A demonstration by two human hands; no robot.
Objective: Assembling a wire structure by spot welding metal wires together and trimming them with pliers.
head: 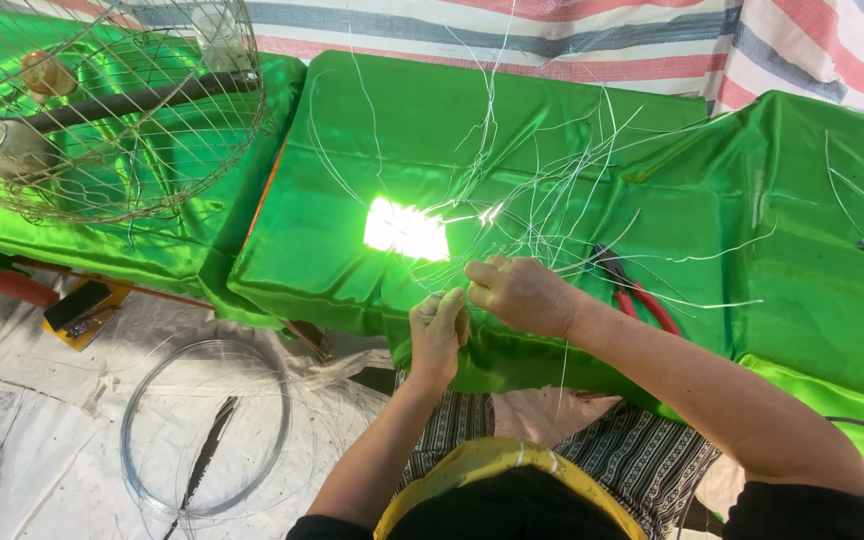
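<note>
Wires, thin & pale, fan out in a loose tangle over the green satin cloth on the counter, spreading toward 12 and 2 o'clock from the hands. Both hands meet at the near edge of the cloth, about centre of view. Left hand is fisted, fingers curled together round the near ends of the strands, thumb up. Right hand sits touching it at 1 o'clock, fingers pinched together on the same bunch of strands; can't tell exactly how many strands each holds. A bright glare patch on the cloth lies just beyond the hands at 11 o'clock.

Red-handled pliers lie on the cloth just beside the right forearm, at 3 o'clock from the hands. Round wire cage sits far off at 10 o'clock on another green-covered counter, w/ small cups & a dark bar inside. A coil of wire lies on the white floor sheet at 8 o'clock, well apart from the hands. A few more loose strands lie on the green cloth at far right, 3 o'clock. Striped tarp hangs behind at 12 o'clock.
</note>
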